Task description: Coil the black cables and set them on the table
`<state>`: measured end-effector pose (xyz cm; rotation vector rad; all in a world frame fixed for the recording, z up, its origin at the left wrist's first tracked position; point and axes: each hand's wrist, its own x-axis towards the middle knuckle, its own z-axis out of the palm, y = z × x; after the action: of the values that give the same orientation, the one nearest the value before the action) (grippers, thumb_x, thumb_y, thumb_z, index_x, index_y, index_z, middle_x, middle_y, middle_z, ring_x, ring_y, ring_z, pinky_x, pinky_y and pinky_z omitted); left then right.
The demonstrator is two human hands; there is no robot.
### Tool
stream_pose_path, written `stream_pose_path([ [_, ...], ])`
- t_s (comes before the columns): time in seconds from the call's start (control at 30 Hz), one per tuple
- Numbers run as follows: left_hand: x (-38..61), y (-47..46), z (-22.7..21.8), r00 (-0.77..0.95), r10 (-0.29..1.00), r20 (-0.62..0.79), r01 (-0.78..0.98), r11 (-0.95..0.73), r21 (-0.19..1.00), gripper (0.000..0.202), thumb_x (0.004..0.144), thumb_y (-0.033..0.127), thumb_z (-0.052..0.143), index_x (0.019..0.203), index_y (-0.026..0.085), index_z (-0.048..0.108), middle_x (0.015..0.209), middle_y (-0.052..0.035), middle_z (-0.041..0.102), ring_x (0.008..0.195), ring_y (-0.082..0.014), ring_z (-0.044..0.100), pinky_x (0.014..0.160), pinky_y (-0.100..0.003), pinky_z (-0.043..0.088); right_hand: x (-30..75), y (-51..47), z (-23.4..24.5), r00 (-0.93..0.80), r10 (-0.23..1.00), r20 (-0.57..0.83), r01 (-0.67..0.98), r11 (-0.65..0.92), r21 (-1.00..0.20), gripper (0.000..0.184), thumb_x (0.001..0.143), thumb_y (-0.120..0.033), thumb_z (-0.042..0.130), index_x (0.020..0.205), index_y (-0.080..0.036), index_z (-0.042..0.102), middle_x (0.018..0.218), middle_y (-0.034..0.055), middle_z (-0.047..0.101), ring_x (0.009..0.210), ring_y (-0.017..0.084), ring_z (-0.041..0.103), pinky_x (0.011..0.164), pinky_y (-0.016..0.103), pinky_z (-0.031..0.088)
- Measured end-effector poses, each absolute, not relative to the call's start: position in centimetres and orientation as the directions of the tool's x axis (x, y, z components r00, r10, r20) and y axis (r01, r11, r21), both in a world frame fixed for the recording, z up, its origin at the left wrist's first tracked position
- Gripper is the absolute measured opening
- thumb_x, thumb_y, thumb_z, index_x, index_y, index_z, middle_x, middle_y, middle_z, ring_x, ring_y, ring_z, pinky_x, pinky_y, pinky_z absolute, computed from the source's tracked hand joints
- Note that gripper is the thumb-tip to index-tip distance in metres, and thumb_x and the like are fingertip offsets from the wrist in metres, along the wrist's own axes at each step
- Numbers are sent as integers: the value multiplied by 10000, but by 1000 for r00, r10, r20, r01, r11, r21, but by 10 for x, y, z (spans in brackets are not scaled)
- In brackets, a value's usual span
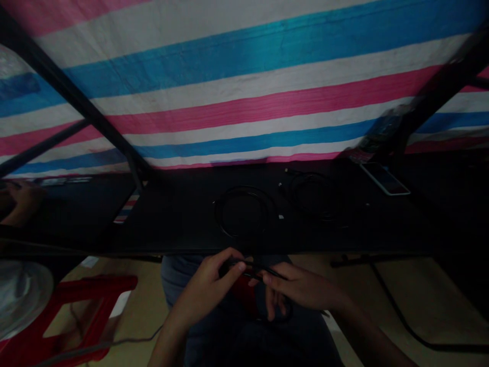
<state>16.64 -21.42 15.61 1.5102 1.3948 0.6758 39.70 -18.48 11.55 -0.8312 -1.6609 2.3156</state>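
My left hand and my right hand are held together over my lap, below the table's near edge. Both pinch a thin black cable, which runs between them and loops down below my right hand. A red object lies in my lap behind the fingers, partly hidden. On the black table, a coiled black cable lies beyond my hands. Another dark cable coil sits to its right, and a smartphone lies further right.
A pink, white and blue striped tarpaulin hangs behind the table, crossed by dark frame bars. Another person's hand shows at the left. A red plastic stool and a round white object stand at lower left on a tiled floor.
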Motion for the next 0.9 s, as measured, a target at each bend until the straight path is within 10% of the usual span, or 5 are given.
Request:
stream_pose_path([
  [0.3,198,-218,145,267,936,-230,417,103,903,316,974,372,558,763,188,704,681,10,649,663,-152,576,612,-242,410,384,-189,117,-866,316,-388,296,-302,-906,330,1050,-382,476,1205,-137,634,616,-31,631,538,113,598,559,221,477],
  [0.5,167,-210,146,-339,939,-59,331,178,927,486,816,478,684,469,204,483,476,49,383,473,-111,360,481,-246,302,393,-183,120,-840,363,-403,271,-363,-892,276,1029,-369,525,1126,-145,654,523,-65,588,494,117,603,557,220,454],
  [0.67,143,-203,148,-717,680,-153,-19,200,980,399,727,533,749,578,195,598,554,23,529,474,-115,450,437,-230,354,391,-183,119,-854,396,-338,201,-350,-915,323,1020,-404,519,1033,-149,717,488,-76,519,459,110,588,506,204,407],
  [0.9,159,-205,135,-437,842,-315,-249,224,942,473,757,584,758,567,206,546,468,55,413,422,-90,347,417,-226,293,391,-174,127,-706,696,-135,31,-160,-987,524,952,-625,570,879,-147,772,489,-88,363,413,58,272,433,207,231],
])
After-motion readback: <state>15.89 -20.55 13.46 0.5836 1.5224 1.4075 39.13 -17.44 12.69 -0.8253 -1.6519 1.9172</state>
